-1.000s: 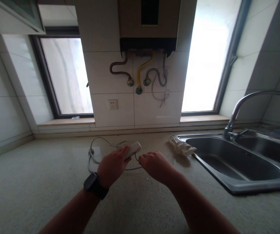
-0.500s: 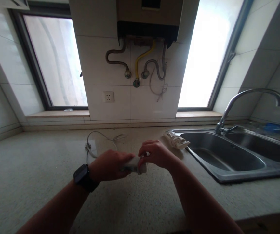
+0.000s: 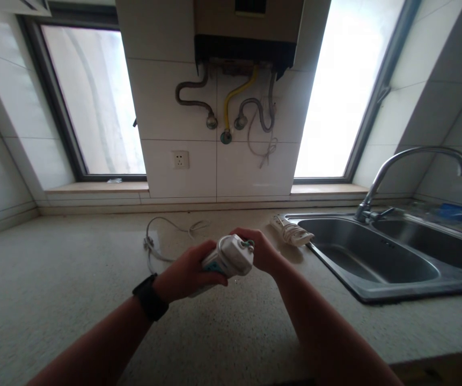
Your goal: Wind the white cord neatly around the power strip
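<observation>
A white power strip (image 3: 236,256) with a blue-green patch on its side is tilted up above the counter. My left hand (image 3: 192,272), below a black wristwatch, is closed around its near-left part. A white power cord (image 3: 223,247) loops around the strip close to its raised end. My right hand (image 3: 257,244) is curled behind that end, at the cord, with its fingertips hidden by the strip. The loose length of cord and its plug (image 3: 148,243) lie on the counter to the left, beyond my left hand.
Another white power strip (image 3: 293,231), wrapped in its cord, lies against the left rim of the double steel sink (image 3: 359,292). A curved faucet (image 3: 391,161) rises behind the basins. A socket (image 3: 180,159) is on the tiled wall, below and left of the water heater (image 3: 247,48).
The power strip has turned in my hands, its right end now raised and facing me. My right hand has moved from its near side to behind it.
</observation>
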`<state>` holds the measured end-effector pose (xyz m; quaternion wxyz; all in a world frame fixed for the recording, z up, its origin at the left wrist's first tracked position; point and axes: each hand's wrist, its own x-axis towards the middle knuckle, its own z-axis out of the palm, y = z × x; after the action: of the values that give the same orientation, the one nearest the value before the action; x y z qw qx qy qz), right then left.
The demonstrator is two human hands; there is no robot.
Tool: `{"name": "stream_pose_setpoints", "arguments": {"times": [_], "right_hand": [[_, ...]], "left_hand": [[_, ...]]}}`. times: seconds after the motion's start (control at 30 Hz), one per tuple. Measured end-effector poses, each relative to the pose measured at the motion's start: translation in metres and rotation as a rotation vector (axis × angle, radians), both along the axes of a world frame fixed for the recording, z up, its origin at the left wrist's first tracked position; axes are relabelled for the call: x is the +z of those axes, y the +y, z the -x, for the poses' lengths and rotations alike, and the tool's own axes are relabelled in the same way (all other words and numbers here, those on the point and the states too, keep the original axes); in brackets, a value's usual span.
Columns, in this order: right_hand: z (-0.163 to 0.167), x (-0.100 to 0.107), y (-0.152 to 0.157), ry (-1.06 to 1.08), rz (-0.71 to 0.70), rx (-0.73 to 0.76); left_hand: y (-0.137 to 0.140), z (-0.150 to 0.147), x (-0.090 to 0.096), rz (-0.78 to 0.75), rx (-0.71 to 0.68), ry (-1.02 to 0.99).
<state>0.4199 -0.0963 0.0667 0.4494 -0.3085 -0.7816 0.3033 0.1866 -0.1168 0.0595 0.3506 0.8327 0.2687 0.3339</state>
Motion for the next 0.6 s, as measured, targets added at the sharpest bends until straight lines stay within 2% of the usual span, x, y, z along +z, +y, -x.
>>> {"name": "stream_pose_setpoints", "arguments": {"times": [0.17, 0.3, 0.4, 0.5, 0.6], "right_hand": [[-0.004, -0.01, 0.012, -0.172, -0.104, -0.196], [-0.007, -0.009, 0.013, -0.309, -0.132, -0.278], [-0.009, -0.007, 0.011, -0.403, -0.163, -0.335], [-0.009, -0.006, 0.008, -0.528, -0.195, -0.42], [-0.008, -0.008, 0.009, -0.629, -0.203, -0.489]], "left_hand": [[0.007, -0.001, -0.001, 0.11, 0.126, -0.197], [0.016, 0.003, 0.003, 0.208, 0.259, -0.332], [0.026, 0.009, 0.004, 0.159, 0.37, -0.337], [0.035, 0.015, 0.0, 0.122, 0.423, -0.312], [0.038, 0.019, -0.004, 0.16, 0.387, -0.329]]}}
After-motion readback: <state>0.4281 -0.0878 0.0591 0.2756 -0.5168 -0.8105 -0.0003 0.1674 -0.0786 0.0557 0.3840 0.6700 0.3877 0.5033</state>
